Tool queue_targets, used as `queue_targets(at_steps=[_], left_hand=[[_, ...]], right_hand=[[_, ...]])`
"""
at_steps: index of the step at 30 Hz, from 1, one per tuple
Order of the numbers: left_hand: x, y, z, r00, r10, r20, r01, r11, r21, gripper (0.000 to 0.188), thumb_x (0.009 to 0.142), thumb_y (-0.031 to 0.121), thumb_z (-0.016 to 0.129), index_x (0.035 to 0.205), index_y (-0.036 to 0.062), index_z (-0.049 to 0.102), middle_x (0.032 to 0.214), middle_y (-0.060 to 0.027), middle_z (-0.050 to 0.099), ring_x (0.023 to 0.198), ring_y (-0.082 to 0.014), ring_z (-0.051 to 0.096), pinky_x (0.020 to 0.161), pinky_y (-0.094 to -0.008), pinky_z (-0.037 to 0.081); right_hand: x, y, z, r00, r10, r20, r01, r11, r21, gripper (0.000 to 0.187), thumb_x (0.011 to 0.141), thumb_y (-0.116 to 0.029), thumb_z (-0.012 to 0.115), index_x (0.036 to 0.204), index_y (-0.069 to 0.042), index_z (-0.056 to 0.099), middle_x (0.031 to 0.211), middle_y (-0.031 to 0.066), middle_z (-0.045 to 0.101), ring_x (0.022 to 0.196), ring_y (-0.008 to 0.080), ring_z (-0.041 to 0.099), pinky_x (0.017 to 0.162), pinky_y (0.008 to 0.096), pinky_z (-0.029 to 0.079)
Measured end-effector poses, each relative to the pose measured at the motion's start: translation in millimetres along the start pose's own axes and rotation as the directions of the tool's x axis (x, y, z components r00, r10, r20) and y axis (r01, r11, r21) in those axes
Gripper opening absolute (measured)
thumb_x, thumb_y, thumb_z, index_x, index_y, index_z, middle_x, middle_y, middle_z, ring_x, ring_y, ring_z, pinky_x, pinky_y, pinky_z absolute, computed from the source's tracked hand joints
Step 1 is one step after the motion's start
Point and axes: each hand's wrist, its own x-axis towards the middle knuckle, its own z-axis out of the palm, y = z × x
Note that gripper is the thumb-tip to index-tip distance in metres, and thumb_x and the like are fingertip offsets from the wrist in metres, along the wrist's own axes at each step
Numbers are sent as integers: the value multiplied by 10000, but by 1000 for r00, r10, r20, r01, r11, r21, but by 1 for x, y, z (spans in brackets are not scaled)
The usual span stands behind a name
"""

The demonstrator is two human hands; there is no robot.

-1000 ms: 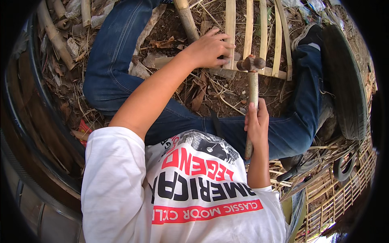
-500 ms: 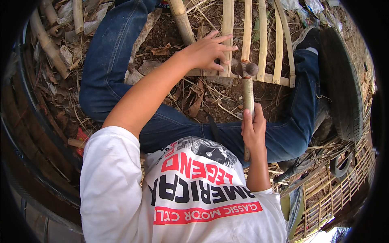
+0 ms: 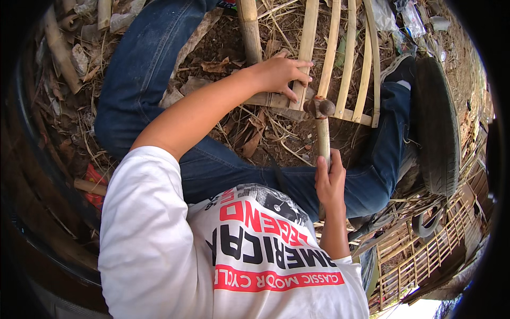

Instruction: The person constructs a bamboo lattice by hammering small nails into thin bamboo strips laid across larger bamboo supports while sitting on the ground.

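My left hand (image 3: 281,76) lies on a bamboo slat (image 3: 306,50), its fingers bent over the slat and the thumb low on the near side. This slat's lower end rests on a bamboo crosspiece (image 3: 273,100). In my right hand (image 3: 330,181) is a hammer (image 3: 323,135), gripped by its pale wooden handle. The rusty hammer head (image 3: 319,108) sits just right of the slat's lower end, over the crosspiece. I cannot tell whether the head touches the bamboo. More slats (image 3: 348,61) run side by side to the right.
A thick bamboo pole (image 3: 248,32) stands left of the slats. My bent legs in jeans (image 3: 143,69) surround the work. On the right are a black tyre (image 3: 436,127) and a woven bamboo panel (image 3: 419,255). Dry leaves and straw litter the soil; plastic scraps (image 3: 411,21) lie at the far right.
My left hand's fingers have drawn in from a wider spread and now bend over the slat. The hammer stays in my right hand beside the slat's end. The whole view has shifted slightly.
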Motion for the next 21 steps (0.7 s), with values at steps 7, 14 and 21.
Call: queue_targets(at_steps=[7,14,21], left_hand=[[-1,4,-10,997,27,73,-33,996,88,443,728,450,763,1119,247,720,1325,35,617,1444,-197,312,1096,-716,232],[-3,-4,5,991,131,-35,-123,977,172,414,751,505,712,1071,243,742,1284,86,636,1430,-168,331,1083,-736,237],[-5,-11,11,984,140,-110,-131,988,80,383,731,454,750,1040,230,754,1262,96,648,1416,-146,350,1086,-727,239]], right_hand=[[2,-3,3,997,75,26,-76,996,55,263,1031,-292,491,1052,-31,523,550,-15,457,440,63,435,405,241,346],[3,-8,-3,969,234,74,-238,970,43,228,996,-219,540,1087,-11,533,594,79,546,526,155,545,514,326,419],[0,-14,2,991,131,34,-130,991,-16,246,985,-214,557,1112,-7,514,617,127,554,540,231,583,531,349,435]])
